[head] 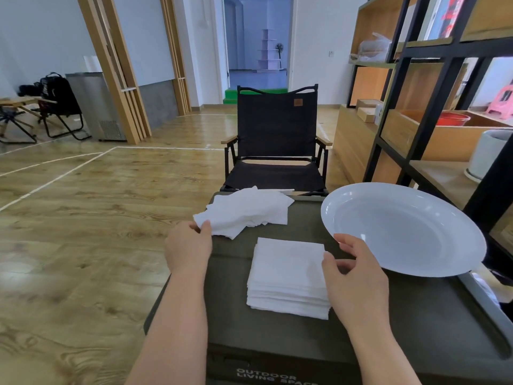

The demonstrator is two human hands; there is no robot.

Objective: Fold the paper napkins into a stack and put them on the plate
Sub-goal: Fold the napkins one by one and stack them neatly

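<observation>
White paper on a dark green box lid, with both my hands at the napkins.

I see the folded stack (288, 276) lying square in the middle of the box (277, 345), with my right hand (358, 276) at its right edge; the thumb and curled fingers close on the edge of the top sheets, though I cannot tell how many they hold. My left hand (188, 245) pinches a corner of the loose napkins (247, 215), thumb on top, at the box's far left corner. They lie rumpled and overlapping, apart from the stack. A white plate (402, 229) sits on the right side of the box, just beside my right fingers and bare inside. Behind the box stands a black folding chair (277, 140), with wooden shelving (416, 79) to the right.
</observation>
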